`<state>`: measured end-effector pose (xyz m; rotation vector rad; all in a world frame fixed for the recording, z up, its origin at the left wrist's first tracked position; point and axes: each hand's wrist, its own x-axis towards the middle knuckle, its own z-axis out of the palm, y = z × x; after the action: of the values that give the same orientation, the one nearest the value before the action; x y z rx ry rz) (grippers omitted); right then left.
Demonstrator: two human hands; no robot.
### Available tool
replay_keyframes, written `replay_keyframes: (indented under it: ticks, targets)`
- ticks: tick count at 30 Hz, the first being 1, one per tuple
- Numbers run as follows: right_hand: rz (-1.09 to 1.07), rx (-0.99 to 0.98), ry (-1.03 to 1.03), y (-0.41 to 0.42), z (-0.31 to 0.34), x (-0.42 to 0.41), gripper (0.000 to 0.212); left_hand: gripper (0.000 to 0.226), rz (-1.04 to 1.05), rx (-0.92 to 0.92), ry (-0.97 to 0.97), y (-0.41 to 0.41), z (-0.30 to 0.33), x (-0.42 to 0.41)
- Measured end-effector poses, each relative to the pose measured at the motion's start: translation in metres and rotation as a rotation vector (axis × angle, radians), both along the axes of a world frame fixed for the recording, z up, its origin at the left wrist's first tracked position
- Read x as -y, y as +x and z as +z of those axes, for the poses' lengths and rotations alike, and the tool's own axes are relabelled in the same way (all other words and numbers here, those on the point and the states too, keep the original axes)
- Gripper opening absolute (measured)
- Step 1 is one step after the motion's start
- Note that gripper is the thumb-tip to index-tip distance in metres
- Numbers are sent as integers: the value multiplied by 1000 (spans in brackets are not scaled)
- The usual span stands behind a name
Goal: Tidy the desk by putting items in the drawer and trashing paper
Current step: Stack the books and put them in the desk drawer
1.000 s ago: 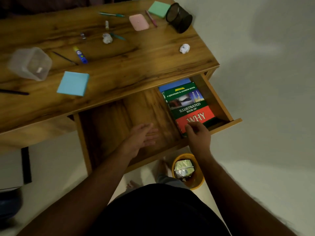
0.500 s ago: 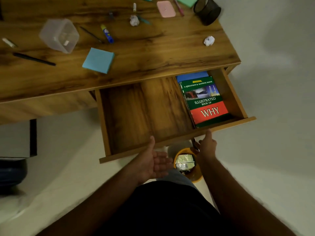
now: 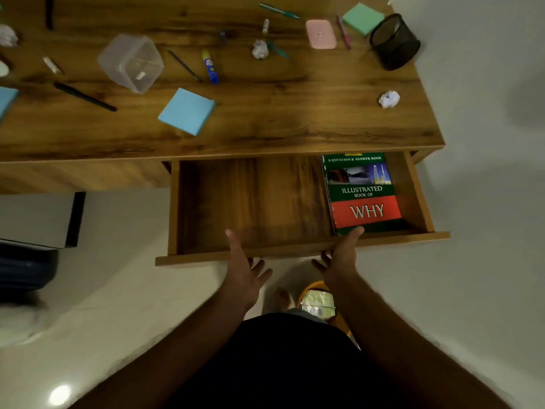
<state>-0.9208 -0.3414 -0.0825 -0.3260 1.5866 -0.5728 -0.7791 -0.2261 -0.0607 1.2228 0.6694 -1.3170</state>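
Observation:
The wooden desk's drawer (image 3: 295,250) stands pulled out. A green and red book titled "WHY" (image 3: 363,196) lies flat in its right part; the left part shows bare wood. My left hand (image 3: 245,271) is at the drawer's front panel, thumb raised over the edge, fingers spread below it. My right hand (image 3: 339,261) touches the same panel, thumb on the top edge beside the book, fingers splayed underneath. Crumpled paper balls (image 3: 389,98) (image 3: 260,49) lie on the desk top (image 3: 295,119). A yellow trash bin (image 3: 317,302) sits on the floor under my hands.
On the desk are a blue sticky pad (image 3: 187,110), a clear plastic container (image 3: 131,62), a glue stick (image 3: 210,66), black pens (image 3: 85,97), a pink case (image 3: 321,33), a green pad (image 3: 362,18) and a tipped mesh pen holder (image 3: 393,41). White floor lies to the right.
Both hands drew back out of the drawer, off the book and the drawer floor, to the front panel. The view shifted so more of the desk's left side shows.

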Motion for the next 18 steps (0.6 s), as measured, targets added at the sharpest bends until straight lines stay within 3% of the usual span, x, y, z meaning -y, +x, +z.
replay_keyframes:
  ticks: [10,18]
  targets:
    - [151,218,-34,39,17,96,103,89,119,180,-139,45,8,82]
    - [270,220,-24,79,24,165,88,83,135,278,-149,80,22,141]
